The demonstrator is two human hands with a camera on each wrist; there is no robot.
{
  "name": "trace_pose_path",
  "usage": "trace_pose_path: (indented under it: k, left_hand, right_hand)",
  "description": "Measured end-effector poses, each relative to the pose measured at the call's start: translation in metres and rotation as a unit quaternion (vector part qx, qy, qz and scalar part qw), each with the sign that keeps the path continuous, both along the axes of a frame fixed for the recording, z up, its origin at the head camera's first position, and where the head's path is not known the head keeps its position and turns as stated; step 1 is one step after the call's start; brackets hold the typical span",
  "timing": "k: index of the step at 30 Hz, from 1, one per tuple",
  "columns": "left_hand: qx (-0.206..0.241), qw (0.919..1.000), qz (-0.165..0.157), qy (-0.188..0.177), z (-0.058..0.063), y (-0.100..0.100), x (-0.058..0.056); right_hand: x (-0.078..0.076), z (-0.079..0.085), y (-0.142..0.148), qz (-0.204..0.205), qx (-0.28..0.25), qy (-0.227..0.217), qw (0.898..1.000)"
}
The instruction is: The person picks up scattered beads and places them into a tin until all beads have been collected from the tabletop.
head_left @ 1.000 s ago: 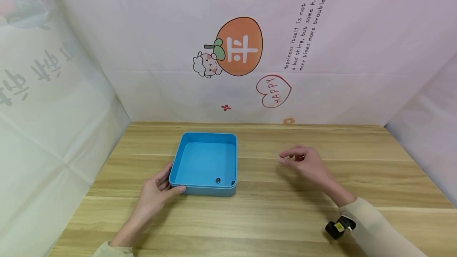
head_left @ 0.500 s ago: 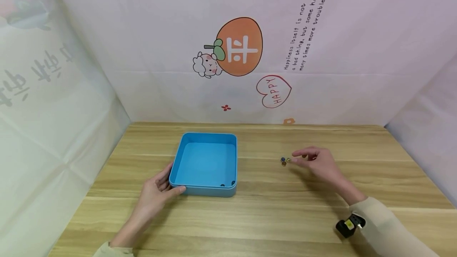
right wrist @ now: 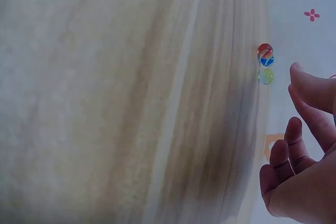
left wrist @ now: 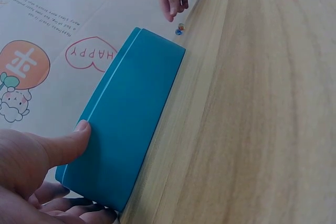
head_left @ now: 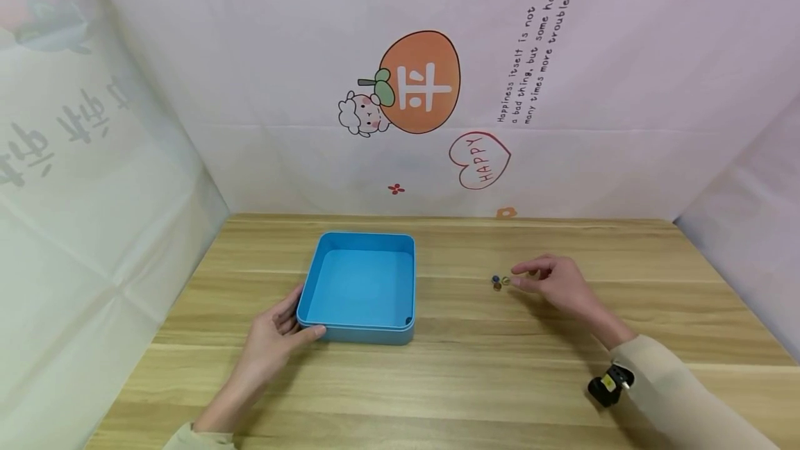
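Observation:
A square blue plastic box (head_left: pixel 362 283) lies open side up on the wooden table. My left hand (head_left: pixel 269 339) grips its near-left corner, thumb on the front wall and fingers around the side; the left wrist view shows the same thumb (left wrist: pixel 65 148). One dark marble (head_left: pixel 409 321) shows in the box's near-right corner. To the right, three glass marbles sit close together: a blue one (head_left: pixel 496 279), a yellowish one (head_left: pixel 505 281) and an orange one (head_left: pixel 497 287). My right hand (head_left: pixel 556 287) is just right of them, fingers loosely bent, with nothing visible between thumb and forefinger.
The wooden table (head_left: pixel 462 380) meets a white printed cloth (head_left: pixel 281 89) at the back, and cloth also hangs at both sides. A small black camera (head_left: pixel 606 386) is strapped at my right wrist.
My right hand has shifted right, bringing the three marbles into sight. A second marble in the box has rolled toward the front wall and is now out of sight. My left hand stays put.

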State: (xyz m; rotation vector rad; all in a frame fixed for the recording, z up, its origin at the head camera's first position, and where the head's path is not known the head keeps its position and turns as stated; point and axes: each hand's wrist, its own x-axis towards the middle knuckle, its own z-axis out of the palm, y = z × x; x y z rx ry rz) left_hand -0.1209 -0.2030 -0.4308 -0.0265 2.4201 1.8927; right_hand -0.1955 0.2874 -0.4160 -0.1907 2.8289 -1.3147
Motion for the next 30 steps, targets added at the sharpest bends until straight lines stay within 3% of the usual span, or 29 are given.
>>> trace_pose_path:
  k: [15,30]
  left_hand:
    - [0.004,1.0,0.001,0.007,0.006,0.004,0.006]
    - [0.005,0.9999,-0.003,0.008,0.005,0.003,0.004]
  right_hand:
    - [-0.008,-0.004,-0.003,0.011,0.017,0.009,1.0]
    - [-0.012,-0.007,-0.004,0.021,0.033,0.011,0.999]
